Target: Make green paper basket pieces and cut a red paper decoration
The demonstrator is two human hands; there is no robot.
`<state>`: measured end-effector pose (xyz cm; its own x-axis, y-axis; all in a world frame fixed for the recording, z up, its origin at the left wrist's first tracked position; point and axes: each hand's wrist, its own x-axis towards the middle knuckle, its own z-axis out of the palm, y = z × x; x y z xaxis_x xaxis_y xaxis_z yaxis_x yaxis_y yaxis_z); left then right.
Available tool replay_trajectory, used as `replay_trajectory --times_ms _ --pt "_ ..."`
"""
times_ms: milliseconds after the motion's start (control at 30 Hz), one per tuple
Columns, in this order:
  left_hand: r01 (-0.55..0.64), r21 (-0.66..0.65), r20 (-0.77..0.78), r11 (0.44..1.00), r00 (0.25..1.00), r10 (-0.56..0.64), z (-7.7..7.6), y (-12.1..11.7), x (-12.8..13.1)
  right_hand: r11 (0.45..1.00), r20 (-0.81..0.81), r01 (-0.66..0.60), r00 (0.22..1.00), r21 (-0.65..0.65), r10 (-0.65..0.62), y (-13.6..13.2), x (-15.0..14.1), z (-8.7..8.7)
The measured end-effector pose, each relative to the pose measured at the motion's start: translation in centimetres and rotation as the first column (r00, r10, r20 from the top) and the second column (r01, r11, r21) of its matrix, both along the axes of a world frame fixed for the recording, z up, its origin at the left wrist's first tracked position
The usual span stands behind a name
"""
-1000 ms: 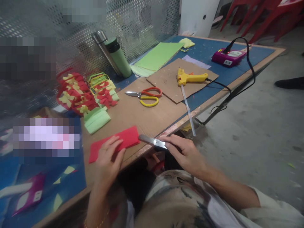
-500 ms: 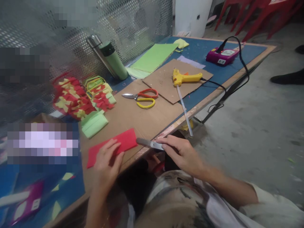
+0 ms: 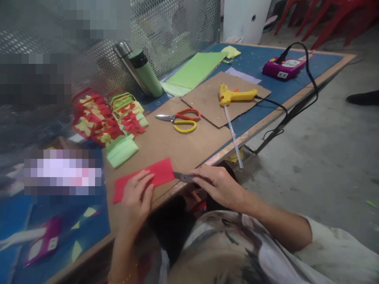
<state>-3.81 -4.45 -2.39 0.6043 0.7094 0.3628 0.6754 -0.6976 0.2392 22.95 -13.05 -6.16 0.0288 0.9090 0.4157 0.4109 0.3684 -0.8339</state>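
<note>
A folded piece of red paper (image 3: 162,170) lies near the front edge of the brown cardboard (image 3: 204,146). My left hand (image 3: 136,197) rests on it, fingers stretched and apart, pressing its left half down. My right hand (image 3: 220,184) is closed around the handle of a small knife (image 3: 184,178). The knife's dark blade meets the right end of the red paper, and part of the blade seems to be inside the fold. Behind the paper sits a folded light green paper (image 3: 121,152). Scissors (image 3: 179,118) with one red and one yellow handle lie farther back.
A yellow glue gun (image 3: 237,96) with a long glue stick rests on another cardboard piece (image 3: 204,94). Paper lanterns (image 3: 96,118), a green flask (image 3: 148,75) and green sheets (image 3: 197,69) stand along the mesh. A purple power strip (image 3: 282,69) is at back right.
My right hand has moved left, and the knife blade has gone from the paper's right edge to partly hidden in the fold. The view has shifted slightly; my left hand stays on the paper.
</note>
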Motion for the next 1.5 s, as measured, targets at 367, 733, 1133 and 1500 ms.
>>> replay_trajectory --times_ms 367,733,1133,1500 --pt "0.135 0.02 -0.059 0.991 0.989 -0.134 1.2 0.0 0.4 0.996 0.043 -0.065 0.997 -0.058 0.067 -0.7 0.7 0.4" --pt "0.184 -0.114 -0.059 0.976 0.98 -0.192 0.5 1.6 0.9 0.99 0.169 -0.114 0.978 -0.079 0.126 -0.5 -0.3 1.2" --pt "0.153 -0.195 -0.07 0.969 0.983 -0.169 0.7 1.5 1.1 0.986 0.062 -0.161 0.984 -0.047 0.164 -0.5 0.0 0.7" --pt "0.181 -0.181 -0.044 0.967 0.98 -0.192 0.5 1.7 1.0 0.985 0.0 -0.15 0.989 -0.085 0.151 -0.7 -0.8 0.9"
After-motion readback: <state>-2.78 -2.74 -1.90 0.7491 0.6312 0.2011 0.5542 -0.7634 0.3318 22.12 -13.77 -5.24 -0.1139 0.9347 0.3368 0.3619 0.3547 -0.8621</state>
